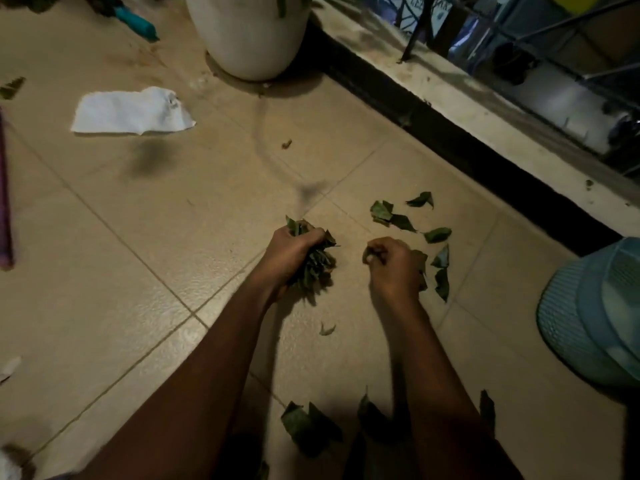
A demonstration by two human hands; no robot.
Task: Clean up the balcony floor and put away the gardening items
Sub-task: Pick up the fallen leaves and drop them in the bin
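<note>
Left grip (294,252) clenched round a wad of leaves (317,268); right grip (393,265) pinching one leaf (367,253) — loose leaves (398,221) lie on the floor (138,306) just beside it. Light, limp, likely brittle — best scooped in bunches, not plucked singly.

floor (104,323): beige tiles | ledge (502,112): pale | skirting (433,133): black | railing (414,39): dark metal | light: dim

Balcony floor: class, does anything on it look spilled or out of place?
Yes: loose green leaves lie scattered over the tiles beside the right hand; the left hand grips a bunch. A crumpled white paper lies near the white pot.
</note>
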